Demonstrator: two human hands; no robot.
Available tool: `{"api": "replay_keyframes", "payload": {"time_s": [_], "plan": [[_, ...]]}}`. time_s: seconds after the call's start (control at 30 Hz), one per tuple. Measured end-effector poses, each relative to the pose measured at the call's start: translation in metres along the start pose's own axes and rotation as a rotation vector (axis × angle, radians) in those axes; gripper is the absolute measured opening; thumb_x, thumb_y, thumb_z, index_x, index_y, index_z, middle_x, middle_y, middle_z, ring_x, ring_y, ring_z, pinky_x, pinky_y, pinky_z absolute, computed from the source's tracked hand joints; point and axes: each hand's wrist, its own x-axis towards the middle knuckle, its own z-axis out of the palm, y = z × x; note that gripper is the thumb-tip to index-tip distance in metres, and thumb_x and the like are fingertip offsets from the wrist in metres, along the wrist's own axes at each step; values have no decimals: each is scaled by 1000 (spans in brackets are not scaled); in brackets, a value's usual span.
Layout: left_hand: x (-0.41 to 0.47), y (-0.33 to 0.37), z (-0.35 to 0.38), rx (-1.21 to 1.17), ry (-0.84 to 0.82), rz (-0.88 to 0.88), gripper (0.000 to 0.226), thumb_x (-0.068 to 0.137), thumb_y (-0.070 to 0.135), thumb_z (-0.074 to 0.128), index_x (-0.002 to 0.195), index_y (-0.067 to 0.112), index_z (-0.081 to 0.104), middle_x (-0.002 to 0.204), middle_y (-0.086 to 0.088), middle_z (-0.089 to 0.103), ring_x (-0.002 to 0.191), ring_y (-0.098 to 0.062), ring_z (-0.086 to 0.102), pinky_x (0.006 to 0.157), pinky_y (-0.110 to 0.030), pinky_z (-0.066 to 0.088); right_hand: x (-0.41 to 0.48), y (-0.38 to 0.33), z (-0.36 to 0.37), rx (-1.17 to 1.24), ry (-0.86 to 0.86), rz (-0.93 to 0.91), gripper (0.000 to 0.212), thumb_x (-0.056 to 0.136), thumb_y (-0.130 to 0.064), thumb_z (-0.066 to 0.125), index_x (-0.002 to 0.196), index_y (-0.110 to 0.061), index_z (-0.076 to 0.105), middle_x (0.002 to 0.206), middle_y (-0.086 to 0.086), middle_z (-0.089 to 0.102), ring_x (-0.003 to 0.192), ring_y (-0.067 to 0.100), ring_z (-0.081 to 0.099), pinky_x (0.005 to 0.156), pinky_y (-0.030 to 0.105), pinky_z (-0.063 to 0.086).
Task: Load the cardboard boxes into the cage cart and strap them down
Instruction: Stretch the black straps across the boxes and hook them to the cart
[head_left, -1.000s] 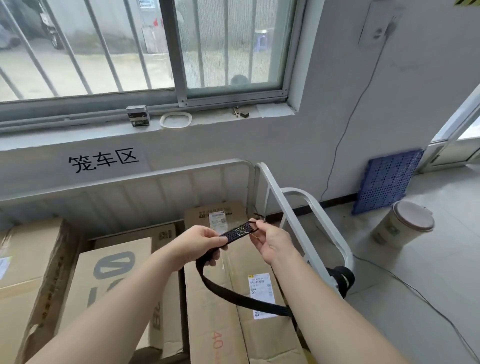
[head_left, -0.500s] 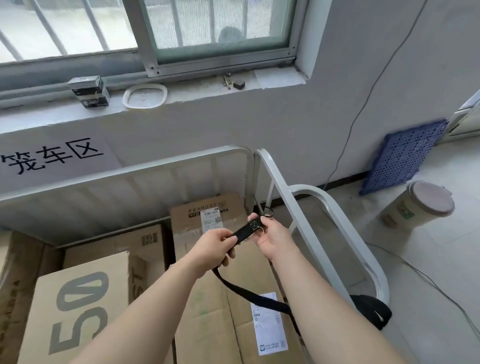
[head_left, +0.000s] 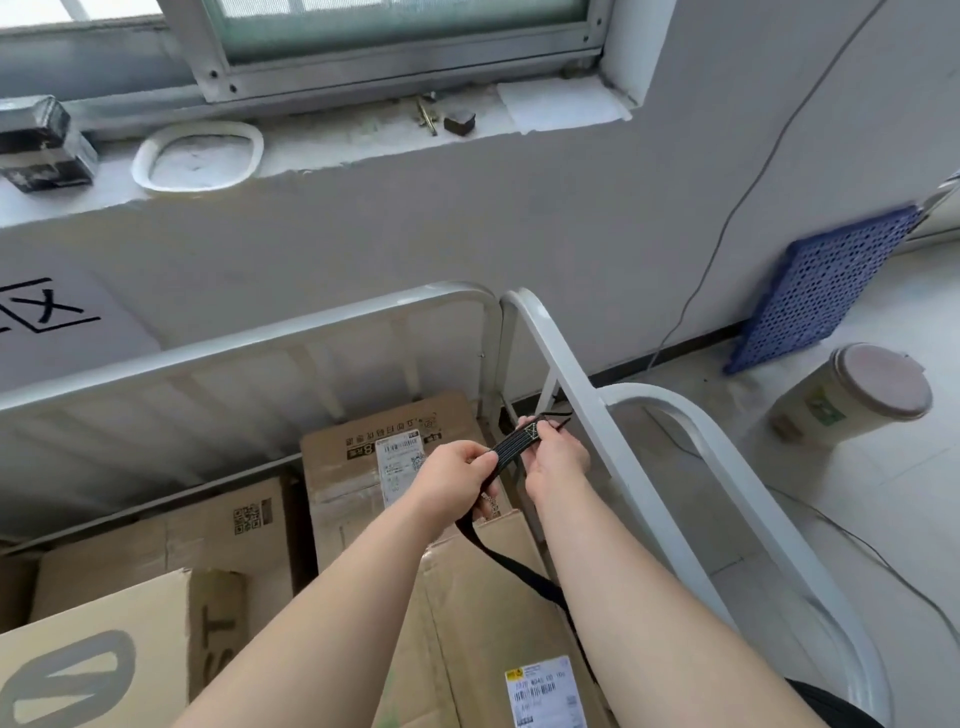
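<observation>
Head view, strapping step. Item: black strap (head_left: 511, 447), its stitched end stretched between both hands above the loaded cardboard boxes (head_left: 337, 478). Left hand (head_left: 454, 480): fingers curled round the webbing. Right hand (head_left: 556, 460): pinches the tip. Long axis runs from the left hand up and right toward the cage cart side rail (head_left: 550, 343), which lies just beyond the right hand. By judgement, the right hand is the nearer one for hooking on.

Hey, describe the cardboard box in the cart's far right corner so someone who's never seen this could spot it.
Start at the white metal cage cart under the window sill. The brown cardboard box sits in its far right corner, just beyond the left hand. Only it has a line of black print along its far edge with a white shipping label beneath.
</observation>
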Motion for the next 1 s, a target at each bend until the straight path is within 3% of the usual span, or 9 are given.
{"api": "replay_keyframes", "payload": {"time_s": [0.17, 0.37, 0.47, 0.57, 0.7, 0.87, 1.0], "plan": [[11, -8, 1, -57, -36, -36, 21, 102, 22, 47, 98, 9, 64, 62, 1, 59, 44, -9, 52, 46, -20, 46, 14, -2, -1, -80, 35, -134, 12, 96, 1, 50, 88, -7, 52, 86, 12, 62, 78, 22, 65, 78, 34, 58], [0, -21, -10, -139, -49, -76, 29, 102, 26, 48, 91, 3, 61, 59, 0, 55, 45, -11, 49, 49, -23, 44, 15, 0, 7, -266, -47, -75, 4, 95, -4, 57, 92, -2, 59, 89, 14, 68, 80, 22, 70, 78, 35, 59], [-22, -28, -26, -169, -30, -88, 30, 100, 30, 51, 90, 4, 63, 57, 0, 52, 43, -11, 46, 48, -24, 40, 2, 8, 10, -230, -120, -16, 8, 97, -6, 55, 98, 1, 59, 84, 14, 69, 74, 21, 69, 73, 34, 59], [-53, -33, -47, -198, 5, -86, 35, 99, 33, 52, 95, 2, 66, 53, 2, 50, 41, -9, 43, 45, -22, 37, -29, 15, 15, -290, -213, 32, 7, 97, -9, 55, 98, -2, 57, 82, 13, 71, 67, 18, 68, 62, 29, 57], [-105, -45, -66, -220, 14, -81, 36, 99, 35, 52, 93, 2, 67, 51, 1, 50, 40, -9, 42, 41, -19, 37, -85, 25, 7, -415, -299, 70, 10, 97, -14, 56, 100, -4, 57, 96, 14, 74, 68, 16, 72, 48, 19, 51], [-182, -73, -91, -196, 50, -64, 38, 98, 37, 53, 89, 3, 66, 51, 0, 50, 40, -10, 42, 40, -20, 38, -156, 49, -21, -590, -390, 107, 15, 99, -17, 53, 100, -5, 62, 95, 13, 75, 85, 23, 73, 76, 35, 59], [-252, -103, -121, -207, 81, -39, 36, 98, 36, 53, 87, 3, 63, 51, -1, 48, 40, -11, 41, 40, -19, 34, -214, 84, -44, -682, -454, 120, 21, 99, -15, 53, 115, -4, 60, 91, 9, 76, 80, 21, 74, 63, 31, 57]]}}
